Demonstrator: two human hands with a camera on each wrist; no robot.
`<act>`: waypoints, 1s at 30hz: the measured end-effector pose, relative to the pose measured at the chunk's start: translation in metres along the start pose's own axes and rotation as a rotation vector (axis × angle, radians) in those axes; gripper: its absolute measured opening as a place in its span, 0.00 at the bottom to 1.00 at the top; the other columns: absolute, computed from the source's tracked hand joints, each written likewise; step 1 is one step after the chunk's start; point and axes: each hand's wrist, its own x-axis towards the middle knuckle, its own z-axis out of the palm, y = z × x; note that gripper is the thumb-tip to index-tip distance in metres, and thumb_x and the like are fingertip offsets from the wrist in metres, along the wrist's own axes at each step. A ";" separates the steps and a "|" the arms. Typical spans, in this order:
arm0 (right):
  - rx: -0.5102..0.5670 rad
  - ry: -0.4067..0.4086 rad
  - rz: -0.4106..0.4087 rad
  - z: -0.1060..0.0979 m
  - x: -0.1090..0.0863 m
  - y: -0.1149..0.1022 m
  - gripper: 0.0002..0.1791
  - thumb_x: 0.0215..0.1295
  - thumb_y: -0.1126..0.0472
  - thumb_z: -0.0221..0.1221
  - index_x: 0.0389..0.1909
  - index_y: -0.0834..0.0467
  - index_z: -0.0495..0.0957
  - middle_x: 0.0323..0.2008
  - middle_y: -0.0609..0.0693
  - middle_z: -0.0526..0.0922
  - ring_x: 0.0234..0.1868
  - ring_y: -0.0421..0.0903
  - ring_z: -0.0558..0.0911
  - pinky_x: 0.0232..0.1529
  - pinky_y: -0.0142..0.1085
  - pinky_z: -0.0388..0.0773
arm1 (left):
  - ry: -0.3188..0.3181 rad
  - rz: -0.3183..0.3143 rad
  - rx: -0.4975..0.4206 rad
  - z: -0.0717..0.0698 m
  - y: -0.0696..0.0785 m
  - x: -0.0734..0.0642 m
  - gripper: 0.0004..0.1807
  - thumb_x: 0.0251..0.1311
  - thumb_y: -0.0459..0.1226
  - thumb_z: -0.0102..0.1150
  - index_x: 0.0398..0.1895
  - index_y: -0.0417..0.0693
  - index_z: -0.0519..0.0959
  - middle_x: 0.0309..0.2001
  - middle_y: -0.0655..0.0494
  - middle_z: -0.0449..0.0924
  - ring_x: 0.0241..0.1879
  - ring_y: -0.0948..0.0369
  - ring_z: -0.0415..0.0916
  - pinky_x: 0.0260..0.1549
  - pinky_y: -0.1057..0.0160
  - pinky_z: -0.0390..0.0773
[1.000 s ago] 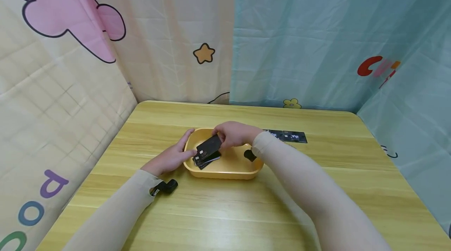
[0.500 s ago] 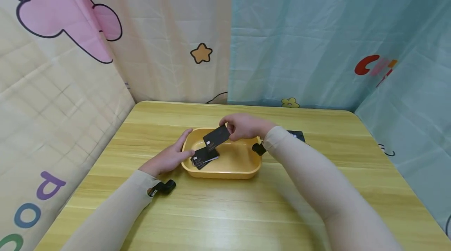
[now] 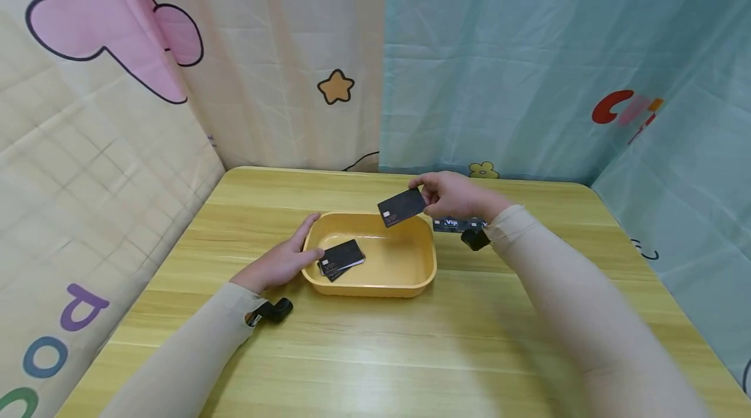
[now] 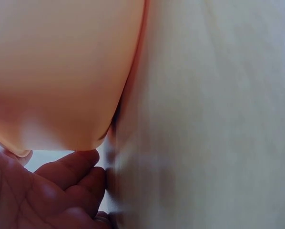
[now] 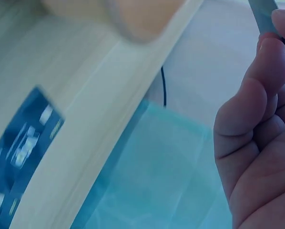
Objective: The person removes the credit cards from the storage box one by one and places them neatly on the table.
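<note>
Card (image 3: 401, 207), dark with a pale chip square and VIP lettering, is pinched between the thumb and fingers of my right hand (image 3: 456, 196). It is held up tilted at the tray's far rim, right of that rim's middle; whether it is directly above the rim or slightly beyond it, I cannot tell.

My left hand (image 3: 281, 263) is at the left end of the yellow tray (image 3: 399, 258), fingers spread and not clenched. The thumb reaches over the rim and the other fingers lie along the outside of the end wall. Whether the thumb touches the stacked cards (image 3: 343, 258) beside it, I cannot determine.

Those cards lie overlapped and askew in the tray's left half, the uppermost marked VIP; their count is unclear. Right of the tray, near its far right corner, printed cards (image 3: 450, 225) lie end to end on the tabletop (image 3: 375, 353), partly covered from the head view by my right wrist camera (image 3: 475, 239). Beyond the tray hangs a blue curtain (image 3: 481, 66).
</note>
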 end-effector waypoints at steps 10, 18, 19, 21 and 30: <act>0.069 0.087 0.086 -0.030 -0.043 0.043 0.32 0.69 0.67 0.62 0.73 0.63 0.69 0.38 0.53 0.80 0.34 0.47 0.74 0.39 0.38 0.73 | -0.009 -0.011 -0.016 0.000 0.002 0.001 0.46 0.79 0.49 0.50 0.87 0.69 0.32 0.87 0.47 0.35 0.84 0.39 0.43 0.80 0.36 0.45; 0.139 0.124 0.158 -0.043 -0.068 0.073 0.33 0.71 0.69 0.61 0.75 0.66 0.65 0.40 0.56 0.79 0.34 0.46 0.73 0.35 0.35 0.72 | -0.006 -0.006 -0.019 -0.001 0.000 0.000 0.46 0.79 0.49 0.50 0.87 0.68 0.32 0.87 0.44 0.38 0.83 0.38 0.46 0.80 0.35 0.47; 0.146 0.128 0.173 -0.044 -0.071 0.077 0.33 0.71 0.69 0.61 0.75 0.66 0.64 0.40 0.56 0.79 0.34 0.46 0.73 0.34 0.35 0.72 | -0.006 -0.006 -0.021 -0.001 0.000 0.000 0.46 0.79 0.49 0.50 0.87 0.68 0.32 0.87 0.44 0.38 0.83 0.38 0.46 0.80 0.35 0.47; 0.143 0.136 0.201 -0.046 -0.077 0.087 0.34 0.71 0.69 0.61 0.76 0.67 0.63 0.40 0.56 0.78 0.32 0.45 0.71 0.31 0.35 0.71 | -0.008 -0.006 -0.018 -0.001 0.000 0.000 0.46 0.79 0.49 0.50 0.87 0.68 0.31 0.87 0.43 0.38 0.83 0.38 0.45 0.80 0.35 0.47; 0.115 0.149 0.325 -0.055 -0.107 0.138 0.35 0.74 0.65 0.59 0.78 0.67 0.58 0.38 0.54 0.76 0.29 0.45 0.69 0.30 0.37 0.69 | -0.009 -0.011 -0.016 0.000 0.000 0.000 0.46 0.79 0.49 0.50 0.87 0.68 0.31 0.87 0.44 0.38 0.83 0.38 0.46 0.80 0.35 0.47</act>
